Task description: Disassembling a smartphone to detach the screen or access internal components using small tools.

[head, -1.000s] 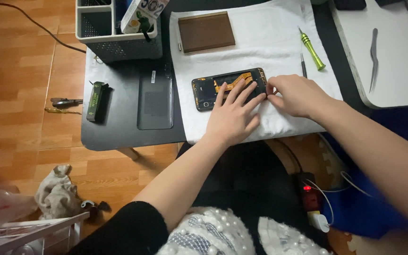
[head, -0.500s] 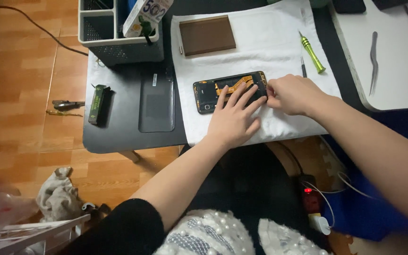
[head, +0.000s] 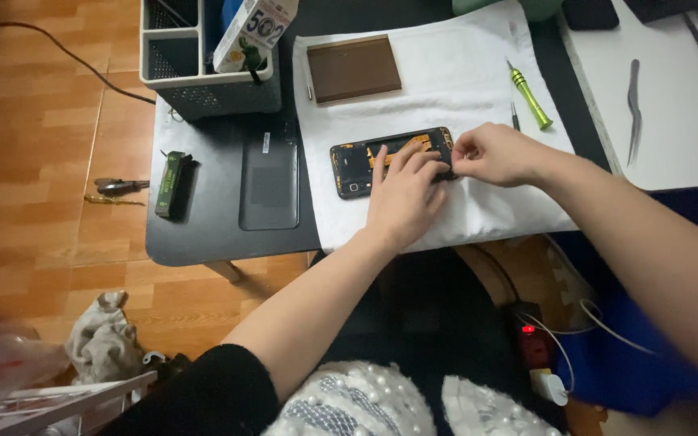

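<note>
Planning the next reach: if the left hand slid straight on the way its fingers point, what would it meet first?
The left hand points up and right across the opened phone. Past the phone's top edge lies bare white cloth; probably nothing else nearby.

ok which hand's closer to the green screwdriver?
Right. The right hand pinches the right end of the opened phone, just below-left of the green screwdriver. The left hand lies flat on the phone, farther left and lower.

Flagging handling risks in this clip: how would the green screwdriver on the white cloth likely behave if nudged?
The green screwdriver looks round-bodied, so it would probably roll. The white cloth under it may slow that. It seems slim and light, likely stiff, and lies clear of the right hand.
</note>
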